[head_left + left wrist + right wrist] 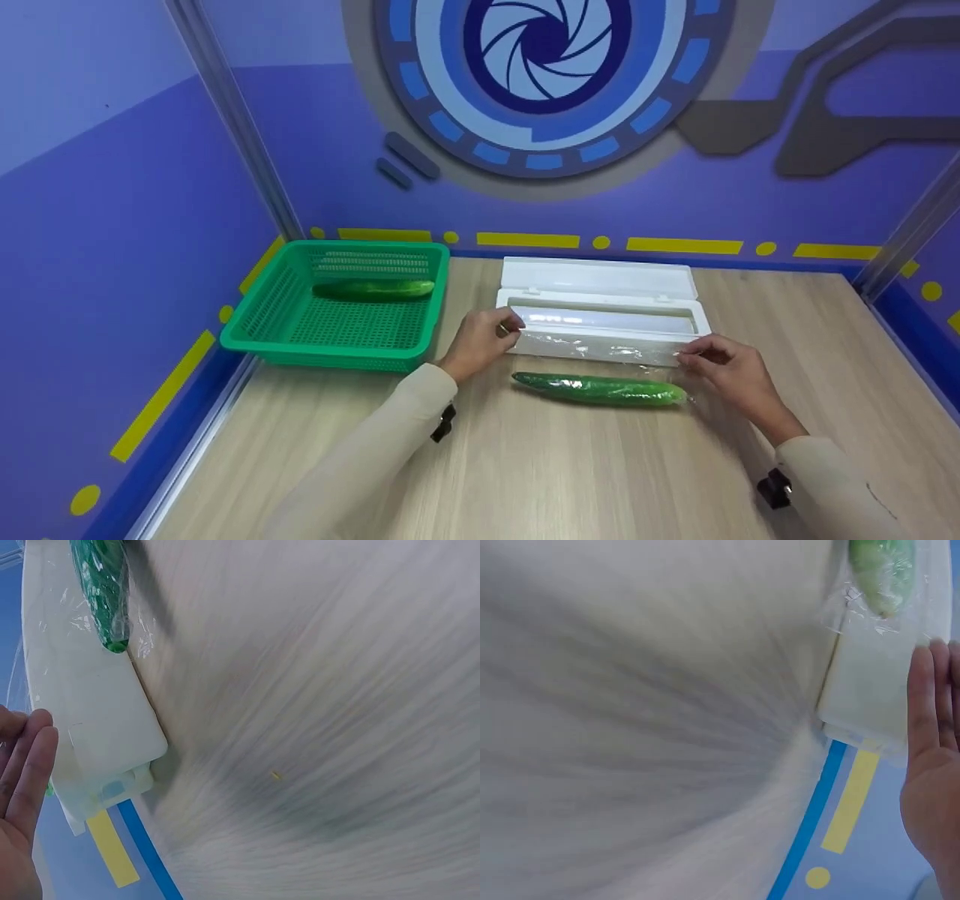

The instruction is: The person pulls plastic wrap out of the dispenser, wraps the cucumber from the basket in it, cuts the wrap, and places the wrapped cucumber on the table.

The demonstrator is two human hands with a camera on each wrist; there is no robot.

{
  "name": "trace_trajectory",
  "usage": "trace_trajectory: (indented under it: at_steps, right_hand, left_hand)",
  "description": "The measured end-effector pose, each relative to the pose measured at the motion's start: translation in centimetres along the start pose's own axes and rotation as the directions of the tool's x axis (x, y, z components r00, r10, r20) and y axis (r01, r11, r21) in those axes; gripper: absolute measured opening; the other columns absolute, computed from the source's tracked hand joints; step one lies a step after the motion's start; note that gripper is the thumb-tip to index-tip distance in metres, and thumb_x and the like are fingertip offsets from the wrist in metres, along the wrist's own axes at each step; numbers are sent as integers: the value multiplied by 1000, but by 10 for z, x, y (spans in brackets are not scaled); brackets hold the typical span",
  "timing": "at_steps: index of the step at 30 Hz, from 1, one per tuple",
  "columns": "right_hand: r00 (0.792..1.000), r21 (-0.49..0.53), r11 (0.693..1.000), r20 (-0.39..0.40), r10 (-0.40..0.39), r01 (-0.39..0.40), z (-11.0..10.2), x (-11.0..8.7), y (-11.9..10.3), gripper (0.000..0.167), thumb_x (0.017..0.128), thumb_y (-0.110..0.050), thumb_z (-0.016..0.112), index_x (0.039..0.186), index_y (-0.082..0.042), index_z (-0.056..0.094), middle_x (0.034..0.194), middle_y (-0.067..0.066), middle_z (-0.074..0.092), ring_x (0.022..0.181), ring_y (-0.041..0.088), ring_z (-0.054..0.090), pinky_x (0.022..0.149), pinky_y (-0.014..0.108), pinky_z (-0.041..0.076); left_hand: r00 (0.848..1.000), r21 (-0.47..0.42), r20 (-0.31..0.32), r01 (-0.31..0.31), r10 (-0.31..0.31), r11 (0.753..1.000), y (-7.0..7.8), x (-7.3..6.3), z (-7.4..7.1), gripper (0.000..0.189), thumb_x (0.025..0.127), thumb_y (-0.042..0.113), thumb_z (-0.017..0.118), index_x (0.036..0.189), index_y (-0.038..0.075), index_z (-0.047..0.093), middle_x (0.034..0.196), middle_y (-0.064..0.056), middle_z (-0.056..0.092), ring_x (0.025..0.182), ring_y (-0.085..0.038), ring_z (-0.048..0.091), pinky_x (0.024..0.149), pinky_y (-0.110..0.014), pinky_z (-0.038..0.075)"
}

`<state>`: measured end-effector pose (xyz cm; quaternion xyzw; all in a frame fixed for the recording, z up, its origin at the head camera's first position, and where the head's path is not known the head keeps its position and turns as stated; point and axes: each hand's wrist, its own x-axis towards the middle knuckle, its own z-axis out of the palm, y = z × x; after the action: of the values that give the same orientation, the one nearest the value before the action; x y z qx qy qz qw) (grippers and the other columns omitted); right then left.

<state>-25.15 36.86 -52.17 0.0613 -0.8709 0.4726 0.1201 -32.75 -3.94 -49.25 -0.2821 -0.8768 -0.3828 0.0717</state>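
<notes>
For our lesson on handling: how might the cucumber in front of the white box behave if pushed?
The cucumber is long and rounded, so may roll. Its thick body looks likely to stay stiff. The clear film on it may drag along.

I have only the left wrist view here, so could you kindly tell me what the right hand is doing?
Observer: In the head view, the right hand pinches the clear film near the right end of the white box.
Operator: Thank you; could you also say how the lid of that box stands?
Observer: It is open, folded back on the far side of the box.
Operator: And is there any other besides the cucumber in my view?
Observer: Yes, a second cucumber lies inside the green basket.
</notes>
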Motion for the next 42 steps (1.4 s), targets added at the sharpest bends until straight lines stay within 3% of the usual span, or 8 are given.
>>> trace_trajectory:
  at_steps: [6, 11, 16, 27, 35, 42]
  right_hand:
    - [997, 1, 999, 67, 47, -47, -7, -3, -6, 21, 97, -15, 80, 113, -2, 76, 113, 15, 75, 96, 1, 69, 83, 14, 53]
    - [992, 74, 993, 96, 85, -93, -10, -7, -10, 25, 98, -17, 79, 113, 2, 75, 111, 16, 75, 95, 7, 72, 83, 22, 58]
    - [993, 173, 982, 104, 57, -75, -10, -11, -13, 21, 99, -6, 76, 114, 8, 72, 107, 23, 74, 90, 20, 76, 80, 31, 62]
    - [994, 136, 991, 109, -1, -14, -15, -22, -14, 15, 98, -6, 77, 112, 2, 75, 101, 23, 73, 83, 20, 73, 73, 28, 61]
    - [987, 148, 989, 164, 2, -27, -24, -23, -12, 16, 98, -14, 79, 108, -2, 76, 103, 13, 72, 85, 19, 71, 74, 31, 61]
    - [974, 162, 987, 220, -47, 11, -32, -26, -10, 12, 98, -10, 78, 108, -4, 77, 103, 13, 72, 83, 23, 70, 72, 34, 61]
  left_hand:
    - [1000, -14, 14, -28, 28, 1000, -1, -1, -1, 10, 97, -1, 75, 104, 2, 81, 99, -6, 77, 89, -15, 70, 83, -27, 58]
    - [999, -26, 22, -41, 42, 999, -3, -6, -5, 8, 96, 1, 77, 102, 3, 82, 97, -6, 78, 87, -15, 70, 80, -26, 58]
    - [997, -41, 17, -69, 70, 997, -8, -11, -7, 9, 93, -3, 77, 100, 2, 82, 96, -8, 78, 87, -18, 73, 80, -27, 59]
    - [998, -57, 60, -11, 14, 998, -3, -20, -14, 11, 93, -1, 77, 102, 5, 82, 98, -5, 78, 88, -15, 70, 82, -25, 58]
    - [996, -103, 84, -29, 38, 994, 2, -28, -18, 7, 95, 2, 78, 100, 2, 81, 97, -5, 78, 87, -14, 72, 82, -25, 59]
    - [991, -100, 134, -12, 25, 995, 9, -37, -22, 6, 94, 8, 82, 99, 7, 83, 92, 5, 77, 82, -9, 67, 77, -25, 57]
